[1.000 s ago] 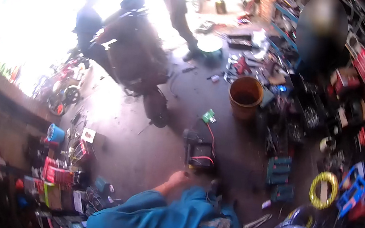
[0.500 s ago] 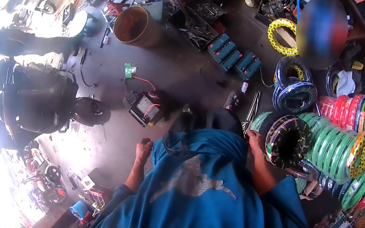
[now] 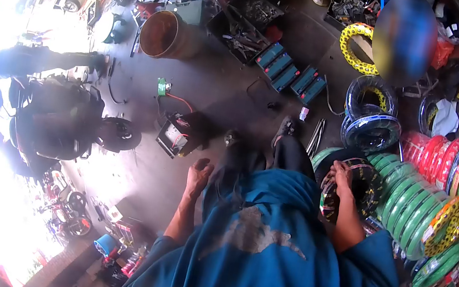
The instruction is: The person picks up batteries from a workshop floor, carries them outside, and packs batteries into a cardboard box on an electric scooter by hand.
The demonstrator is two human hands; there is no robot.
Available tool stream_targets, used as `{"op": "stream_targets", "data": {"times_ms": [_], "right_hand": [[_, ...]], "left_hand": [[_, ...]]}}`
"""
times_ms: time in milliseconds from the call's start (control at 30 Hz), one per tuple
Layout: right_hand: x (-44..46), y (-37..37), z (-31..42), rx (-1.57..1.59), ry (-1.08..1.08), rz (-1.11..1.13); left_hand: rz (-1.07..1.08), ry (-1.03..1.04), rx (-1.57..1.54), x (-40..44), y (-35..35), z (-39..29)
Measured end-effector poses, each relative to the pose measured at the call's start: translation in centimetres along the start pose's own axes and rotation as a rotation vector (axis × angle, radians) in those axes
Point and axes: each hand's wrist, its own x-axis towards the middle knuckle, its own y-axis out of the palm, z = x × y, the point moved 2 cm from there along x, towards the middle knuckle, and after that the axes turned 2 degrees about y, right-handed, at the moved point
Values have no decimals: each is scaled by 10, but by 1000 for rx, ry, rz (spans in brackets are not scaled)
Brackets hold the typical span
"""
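My left hand (image 3: 198,177) hangs beside my left thigh, its fingers loosely bent and apart with nothing visible in them. The nearest thing to it is a box-shaped device (image 3: 173,136) on the floor, with red wires running to a small green board (image 3: 162,86). My right hand (image 3: 342,176) is in front of a dark patterned tyre (image 3: 324,196) and covers part of it. Its fingers are half bent and somewhat apart, and I see nothing held. Whether it touches the tyre I cannot tell.
Green wrapped tyres (image 3: 407,199) and red ones (image 3: 439,156) are stacked at my right. Ahead stand blue-green battery-like boxes (image 3: 277,67), a rusty bucket (image 3: 163,34) and trays of tools (image 3: 239,43). A motorcycle (image 3: 59,116) stands at the left.
My right hand has risen and swung right, from beside the tyre to in front of it. My left hand has moved slightly right and up. The view and my feet have shifted.
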Motion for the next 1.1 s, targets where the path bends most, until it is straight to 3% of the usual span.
{"op": "stream_targets", "data": {"times_ms": [133,233,433,667,767,1100], "right_hand": [[24,-9,48,-29,-118,85],[23,-7,70,-74,-114,71],[15,-18,51,-75,-94,90],[25,-49,-23,-169,85,82],[22,-40,-19,-115,133,68],[18,18,83,-92,-97,105]], "left_hand": [[-68,-6,-19,-19,18,-14],[-69,-149,-133,-38,30,6],[-97,-167,-14,-44,42,78],[-95,-16,-1,-33,37,-2],[-101,-24,-85,-34,34,-24],[-93,-147,-102,-16,21,73]]}}
